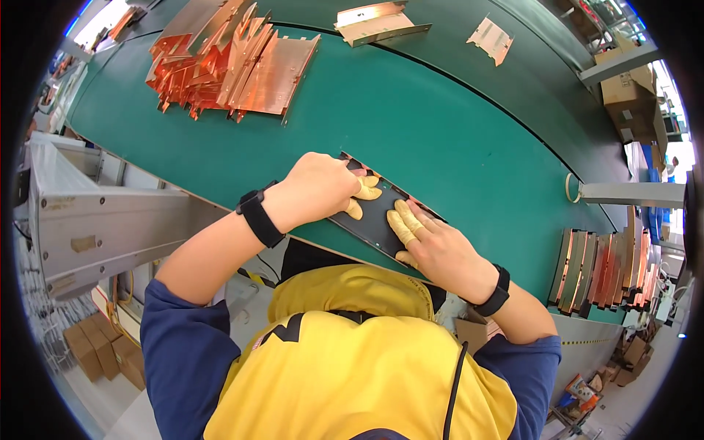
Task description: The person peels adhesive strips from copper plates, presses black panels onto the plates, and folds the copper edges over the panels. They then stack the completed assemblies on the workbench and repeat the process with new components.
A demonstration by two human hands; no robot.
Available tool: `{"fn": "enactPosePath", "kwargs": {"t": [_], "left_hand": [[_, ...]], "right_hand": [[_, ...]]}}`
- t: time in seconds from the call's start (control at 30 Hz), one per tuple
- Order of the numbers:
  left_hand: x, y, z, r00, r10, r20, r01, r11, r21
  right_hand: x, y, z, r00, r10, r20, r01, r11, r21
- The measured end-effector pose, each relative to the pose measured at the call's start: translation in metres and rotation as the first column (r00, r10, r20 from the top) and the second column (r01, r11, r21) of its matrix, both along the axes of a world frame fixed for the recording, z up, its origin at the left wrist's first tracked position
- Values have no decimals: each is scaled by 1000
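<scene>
A flat dark metal panel (372,221) with a thin raised rim lies slantwise on the green table near its front edge. My left hand (321,185) is closed round its left end, with yellow finger cots on some fingertips. Toward the panel's right end, my right hand (447,253) grips it, the cotted fingers bent over its face and the thumb by the near edge. Parts of both ends are hidden under my hands.
A heap of copper-coloured metal sheets (275,73) sits at the far left of the green table (381,95). On the dark belt beyond lie a bent metal tray (378,23) and a small plate (490,40). Several panels (605,268) stand in a row at right, near a grey post (631,194).
</scene>
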State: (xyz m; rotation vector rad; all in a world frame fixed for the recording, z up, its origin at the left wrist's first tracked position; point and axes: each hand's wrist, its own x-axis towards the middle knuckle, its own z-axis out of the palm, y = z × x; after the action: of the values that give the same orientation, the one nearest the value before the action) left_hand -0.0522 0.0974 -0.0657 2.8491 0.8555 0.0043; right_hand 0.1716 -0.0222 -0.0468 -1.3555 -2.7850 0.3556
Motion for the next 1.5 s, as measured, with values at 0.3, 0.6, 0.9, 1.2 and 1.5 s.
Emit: {"fn": "enactPosePath", "kwargs": {"t": [0.3,0.6,0.9,1.2,1.5], "left_hand": [[-9,2,15,988,-143,48,150,968,-200],[-5,-9,21,996,-79,-44,68,974,-217],[6,-57,58,912,321,255,-243,924,-296],[51,-104,66,560,542,626,-49,777,-628],[142,-98,79,417,849,324,738,-108,-667]], "right_hand": [[14,-42,-8,988,-153,-34,155,985,81],[23,-48,11,972,-235,-15,234,972,-18],[21,-51,25,892,-441,-98,451,856,253],[102,-92,73,309,-661,-684,351,747,-564],[120,-110,58,-253,-757,-603,65,608,-791]]}}
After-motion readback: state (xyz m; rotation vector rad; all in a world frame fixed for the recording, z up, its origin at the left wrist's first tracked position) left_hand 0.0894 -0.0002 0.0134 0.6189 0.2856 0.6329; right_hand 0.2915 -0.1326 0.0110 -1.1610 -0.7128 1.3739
